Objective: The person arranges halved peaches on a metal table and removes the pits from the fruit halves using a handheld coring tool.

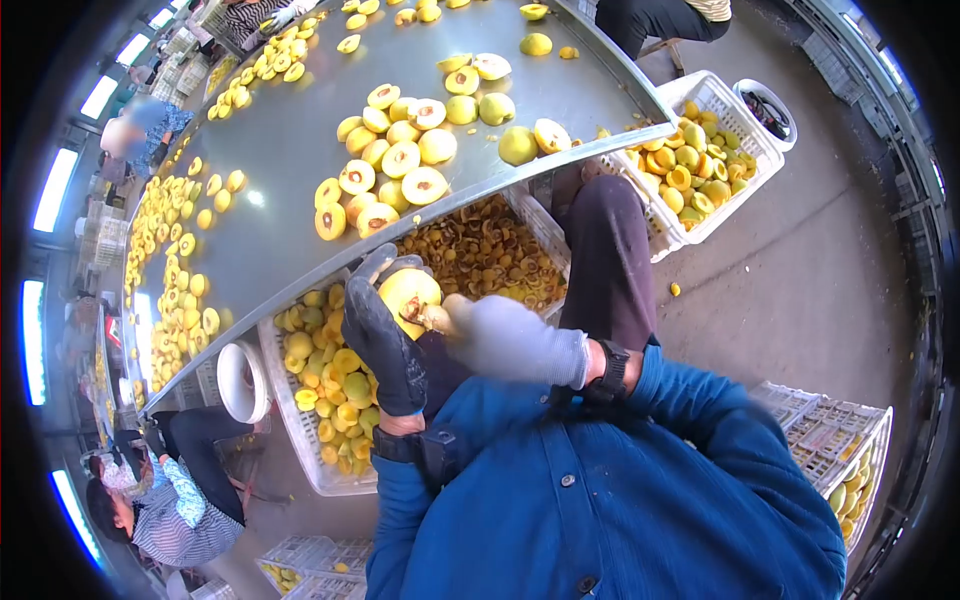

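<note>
My left hand (pixel 385 340), in a dark glove, holds a halved yellow fruit (pixel 409 295) with its cut face and reddish centre showing. My right hand (pixel 515 338), in a pale grey glove, is closed at the fruit's right side; what its fingers grip is blurred. Both hands are over my lap, in front of the metal table (pixel 290 130). A cluster of halved fruits (pixel 400 158) lies on the tabletop just beyond them. Below the table edge are a crate of yellow fruit pieces (pixel 345 475) and a heap of brown-orange scraps (pixel 485 250).
A white crate of fruit halves (pixel 740 190) stands at the right, beside a white bucket (pixel 765 112). Another white bucket (pixel 243 382) is at the left. Stacked crates (pixel 820 425) stand at lower right. Co-workers (pixel 185 515) sit around the table.
</note>
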Available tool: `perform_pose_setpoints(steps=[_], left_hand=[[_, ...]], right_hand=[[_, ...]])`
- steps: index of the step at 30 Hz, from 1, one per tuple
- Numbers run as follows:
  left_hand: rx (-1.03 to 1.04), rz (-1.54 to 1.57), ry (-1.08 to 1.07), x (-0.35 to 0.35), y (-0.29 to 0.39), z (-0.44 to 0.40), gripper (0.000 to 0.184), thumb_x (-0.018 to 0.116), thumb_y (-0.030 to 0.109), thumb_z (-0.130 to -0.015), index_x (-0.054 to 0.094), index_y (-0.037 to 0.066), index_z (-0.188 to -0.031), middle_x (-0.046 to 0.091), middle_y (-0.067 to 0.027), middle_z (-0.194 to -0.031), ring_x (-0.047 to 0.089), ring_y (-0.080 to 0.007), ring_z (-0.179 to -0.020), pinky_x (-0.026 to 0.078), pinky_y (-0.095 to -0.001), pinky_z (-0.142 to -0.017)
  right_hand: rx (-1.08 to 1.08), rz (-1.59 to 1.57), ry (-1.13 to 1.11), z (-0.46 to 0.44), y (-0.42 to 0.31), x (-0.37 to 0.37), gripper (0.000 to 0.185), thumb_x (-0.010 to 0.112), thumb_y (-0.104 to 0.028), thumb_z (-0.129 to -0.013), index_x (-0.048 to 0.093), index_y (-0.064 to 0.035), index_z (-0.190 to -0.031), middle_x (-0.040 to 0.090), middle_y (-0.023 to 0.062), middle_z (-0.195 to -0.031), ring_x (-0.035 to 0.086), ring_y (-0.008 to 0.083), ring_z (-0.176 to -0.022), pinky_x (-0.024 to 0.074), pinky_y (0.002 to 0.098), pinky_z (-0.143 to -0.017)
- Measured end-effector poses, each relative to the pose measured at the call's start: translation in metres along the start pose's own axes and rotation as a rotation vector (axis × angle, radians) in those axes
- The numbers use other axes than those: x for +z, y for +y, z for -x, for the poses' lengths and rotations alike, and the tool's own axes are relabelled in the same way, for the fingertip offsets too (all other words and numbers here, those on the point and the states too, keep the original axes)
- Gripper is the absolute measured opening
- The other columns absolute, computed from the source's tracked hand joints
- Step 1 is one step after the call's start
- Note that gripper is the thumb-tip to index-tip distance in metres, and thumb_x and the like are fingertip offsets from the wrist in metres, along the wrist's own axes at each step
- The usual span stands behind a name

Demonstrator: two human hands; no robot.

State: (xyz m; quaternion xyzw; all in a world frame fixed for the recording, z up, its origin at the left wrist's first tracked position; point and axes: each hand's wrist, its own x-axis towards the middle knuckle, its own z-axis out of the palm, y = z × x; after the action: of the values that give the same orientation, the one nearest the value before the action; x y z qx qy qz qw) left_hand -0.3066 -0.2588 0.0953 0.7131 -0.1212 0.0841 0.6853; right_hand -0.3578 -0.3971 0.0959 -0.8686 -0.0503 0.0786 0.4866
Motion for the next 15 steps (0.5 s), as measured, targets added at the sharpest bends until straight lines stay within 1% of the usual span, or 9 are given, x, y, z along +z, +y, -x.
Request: perform_pose_setpoints(steps=[2, 3, 5, 8, 9, 12, 13, 14, 15], left_hand=[[-0.185, 0.292, 0.0, 0.002, 0.007, -0.01, 0.045, 0.044, 0.036, -0.101, 0.051, -0.003, -0.122, 0.06, -0.0112, -0.11, 0.062, -0.0222, -0.094, 0.052, -0.0327, -0.084], [-0.102, 0.176, 0.085, 0.013, 0.012, -0.011, 0.057, 0.033, 0.045, -0.102, 0.058, -0.006, -0.11, 0.068, -0.0175, -0.093, 0.067, -0.0261, -0.079, 0.056, -0.0374, -0.075], [-0.062, 0.114, 0.002, 0.009, 0.013, -0.014, 0.057, 0.033, 0.044, -0.102, 0.059, -0.006, -0.11, 0.068, -0.0173, -0.093, 0.067, -0.026, -0.08, 0.056, -0.0378, -0.076], [0.07, -0.092, -0.201, -0.016, 0.008, -0.022, 0.036, 0.045, 0.027, -0.098, 0.056, -0.005, -0.112, 0.064, -0.0184, -0.102, 0.064, -0.0281, -0.085, 0.054, -0.0384, -0.078], [0.129, -0.181, -0.283, -0.028, 0.005, -0.027, 0.029, 0.051, 0.019, -0.096, 0.054, -0.004, -0.114, 0.063, -0.019, -0.106, 0.063, -0.0292, -0.088, 0.052, -0.0385, -0.079], [0.322, -0.45, -0.304, -0.031, 0.015, -0.034, 0.026, 0.061, 0.013, -0.092, 0.054, -0.003, -0.111, 0.064, -0.0168, -0.102, 0.064, -0.0276, -0.086, 0.053, -0.0379, -0.08], [0.439, -0.645, -0.23, -0.037, 0.003, -0.03, 0.025, 0.061, 0.014, -0.093, 0.055, -0.003, -0.109, 0.064, -0.016, -0.1, 0.065, -0.0267, -0.085, 0.054, -0.0376, -0.08], [0.443, -0.607, -0.196, -0.036, -0.004, -0.03, 0.023, 0.059, 0.014, -0.093, 0.055, -0.003, -0.108, 0.065, -0.0152, -0.099, 0.066, -0.0258, -0.085, 0.055, -0.037, -0.079], [0.449, -0.568, -0.163, -0.035, -0.012, -0.03, 0.021, 0.057, 0.015, -0.094, 0.056, -0.003, -0.106, 0.065, -0.0145, -0.099, 0.066, -0.0249, -0.086, 0.055, -0.0364, -0.079]], right_hand=[[-0.076, -0.059, 0.045, 0.0, -0.003, -0.001, 0.022, 0.065, -0.02, -0.084, 0.056, -0.0028, -0.093, 0.063, 0.0218, -0.075, 0.064, 0.0416, -0.072, 0.0499, 0.0487, -0.063], [-0.107, -0.168, 0.059, 0.0, -0.003, 0.0, 0.022, 0.065, -0.02, -0.083, 0.056, -0.003, -0.093, 0.063, 0.0216, -0.074, 0.064, 0.0414, -0.072, 0.0499, 0.0487, -0.063], [-0.17, -0.384, 0.082, 0.001, -0.002, 0.004, 0.022, 0.065, -0.021, -0.083, 0.056, -0.0035, -0.093, 0.063, 0.0211, -0.073, 0.064, 0.0411, -0.07, 0.0498, 0.0487, -0.061], [-0.054, 0.108, 0.005, 0.002, -0.004, -0.01, 0.022, 0.064, -0.021, -0.084, 0.056, -0.0032, -0.095, 0.063, 0.0217, -0.075, 0.064, 0.0414, -0.072, 0.0497, 0.0486, -0.062], [-0.069, 0.071, 0.004, 0.004, -0.006, -0.01, 0.022, 0.064, -0.022, -0.084, 0.056, -0.0033, -0.095, 0.063, 0.0216, -0.075, 0.064, 0.0413, -0.072, 0.0496, 0.0485, -0.062], [-0.156, -0.132, 0.011, 0.002, -0.009, -0.008, 0.023, 0.063, -0.023, -0.085, 0.057, -0.0037, -0.096, 0.063, 0.0212, -0.075, 0.064, 0.041, -0.072, 0.0495, 0.0482, -0.062], [-0.201, -0.265, 0.015, 0.0, -0.005, -0.003, 0.023, 0.062, -0.024, -0.085, 0.057, -0.0039, -0.095, 0.063, 0.021, -0.075, 0.064, 0.0409, -0.072, 0.0495, 0.0482, -0.062], [-0.241, -0.398, 0.022, -0.001, -0.006, -0.002, 0.023, 0.062, -0.024, -0.085, 0.057, -0.0041, -0.095, 0.063, 0.0209, -0.075, 0.064, 0.0408, -0.072, 0.0496, 0.0482, -0.062], [-0.194, -0.231, -0.013, -0.003, -0.005, -0.005, 0.026, 0.063, -0.024, -0.084, 0.056, -0.0038, -0.099, 0.064, 0.0211, -0.076, 0.064, 0.0406, -0.073, 0.0501, 0.0477, -0.063]])
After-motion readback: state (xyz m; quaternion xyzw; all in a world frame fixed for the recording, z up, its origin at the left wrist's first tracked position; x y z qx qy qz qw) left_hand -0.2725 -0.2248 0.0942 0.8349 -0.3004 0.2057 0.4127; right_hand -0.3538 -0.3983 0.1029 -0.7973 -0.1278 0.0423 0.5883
